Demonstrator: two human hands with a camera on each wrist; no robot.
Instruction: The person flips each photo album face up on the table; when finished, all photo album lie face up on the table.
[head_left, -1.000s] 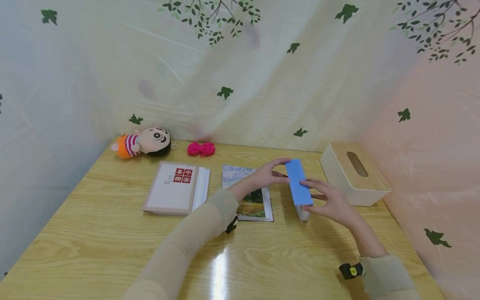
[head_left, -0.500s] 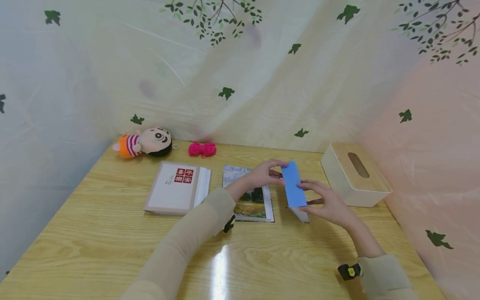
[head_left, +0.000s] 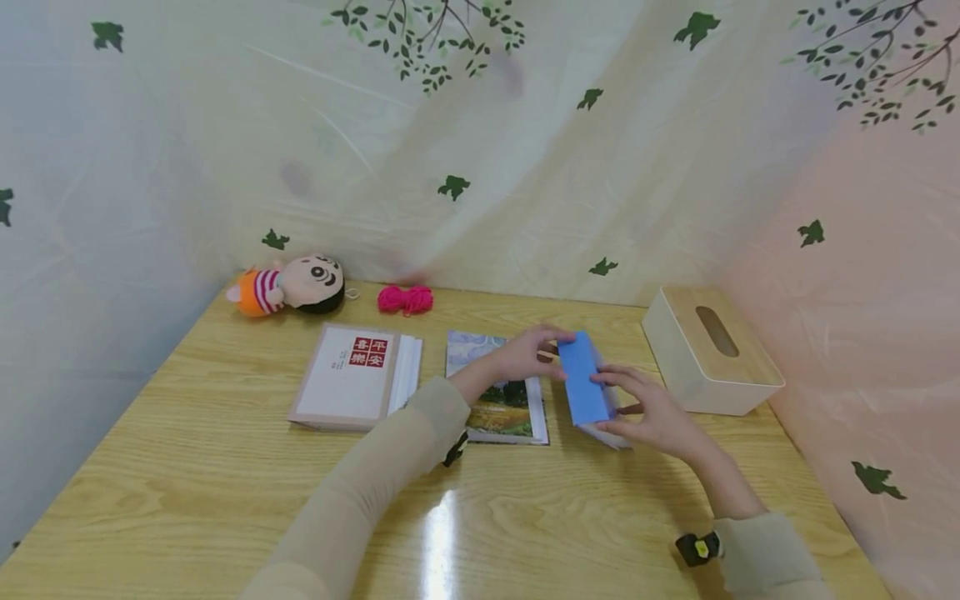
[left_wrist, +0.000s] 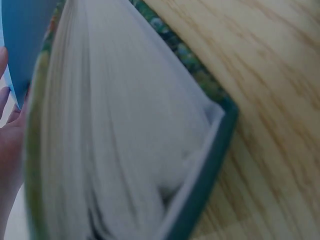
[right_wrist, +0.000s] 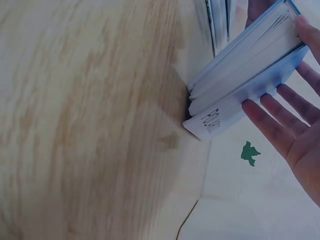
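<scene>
A thick blue-and-white book (head_left: 587, 383) stands on edge on the table, leaning, its blue face toward the head camera. My left hand (head_left: 528, 352) grips its upper left side. From the right, my right hand (head_left: 656, 412) holds it with the thumb at the near end and fingers on the blue face. In the right wrist view the right hand (right_wrist: 307, 145) has its thumb by the page edges (right_wrist: 245, 60) and fingertips against the cover. Under my left forearm lies a book with a landscape cover (head_left: 506, 412); its pages (left_wrist: 115, 120) fill the left wrist view.
A white album with red characters (head_left: 348, 375) lies left of the landscape book. Behind are a plush doll (head_left: 288, 285) and pink yarn (head_left: 405, 299). A tissue box with a wooden lid (head_left: 708, 350) stands close on the right. Cloth walls border the wooden table (head_left: 225, 500).
The blue-and-white book has shifted slightly left and toward me, and its lean has changed, with its lower edge now showing to the right. Both hands have moved along with it.
</scene>
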